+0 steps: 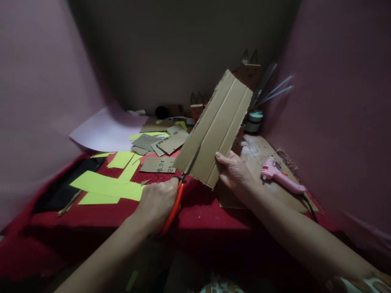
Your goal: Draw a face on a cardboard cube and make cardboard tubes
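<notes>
My left hand is closed around the orange handles of a pair of scissors. The scissors' dark blade lies over the lower part of a long brown cardboard piece, at its near edge; the other blade is hidden behind it. My right hand grips the same cardboard at its lower right edge, thumb on the front face and fingers behind. The cardboard is held tilted above the table, with ragged edges and creases running along its length.
Yellow paper pieces and cardboard scraps lie on the red tablecloth at the left and centre. A pink glue gun rests on a cardboard sheet at the right. Behind stand cardboard figures and a round container.
</notes>
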`<state>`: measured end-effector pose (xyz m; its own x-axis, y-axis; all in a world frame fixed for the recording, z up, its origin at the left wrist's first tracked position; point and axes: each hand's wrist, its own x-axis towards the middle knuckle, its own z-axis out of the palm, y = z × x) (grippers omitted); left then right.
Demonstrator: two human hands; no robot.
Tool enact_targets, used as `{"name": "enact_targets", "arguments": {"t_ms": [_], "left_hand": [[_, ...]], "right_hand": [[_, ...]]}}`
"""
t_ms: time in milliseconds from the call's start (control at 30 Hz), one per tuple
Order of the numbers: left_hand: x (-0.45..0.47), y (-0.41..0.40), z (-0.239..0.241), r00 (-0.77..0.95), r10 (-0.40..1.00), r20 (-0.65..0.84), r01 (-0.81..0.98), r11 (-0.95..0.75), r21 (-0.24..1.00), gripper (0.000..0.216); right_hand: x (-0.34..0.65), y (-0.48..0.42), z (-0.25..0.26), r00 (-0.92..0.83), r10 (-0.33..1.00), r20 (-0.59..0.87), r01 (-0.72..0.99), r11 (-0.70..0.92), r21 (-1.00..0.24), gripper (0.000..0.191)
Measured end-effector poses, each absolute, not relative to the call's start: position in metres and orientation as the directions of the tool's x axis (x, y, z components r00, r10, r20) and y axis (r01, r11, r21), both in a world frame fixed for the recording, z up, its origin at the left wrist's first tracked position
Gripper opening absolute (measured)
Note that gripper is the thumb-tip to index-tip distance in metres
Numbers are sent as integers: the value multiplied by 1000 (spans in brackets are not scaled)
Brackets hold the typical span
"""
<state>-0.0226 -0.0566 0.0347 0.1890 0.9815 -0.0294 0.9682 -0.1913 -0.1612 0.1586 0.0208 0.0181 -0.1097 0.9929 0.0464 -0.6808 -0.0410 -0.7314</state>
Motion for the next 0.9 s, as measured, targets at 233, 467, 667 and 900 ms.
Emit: {"name": "enact_targets", "arguments": {"t_ms": [233, 467, 667, 900], "left_hand": [[-31, -56, 29, 214, 976, 27, 977, -214, -2, 17], [-35, -62, 25, 217, 969, 117, 976, -212, -55, 10], [-37, -64, 24, 200, 972, 124, 972, -181, -152, 21], [-41, -65, 17, 292, 951, 103, 956, -292, -18, 19]], "right_hand": [[160, 24, 22, -136, 990, 31, -665, -68, -744, 28], [162, 26, 26, -224, 975, 8, -611, -134, -781, 23], [182, 25, 44, -468, 871, -152, -422, -371, -827, 17], [178, 22, 62, -351, 902, -252, -593, -422, -685, 18]]}}
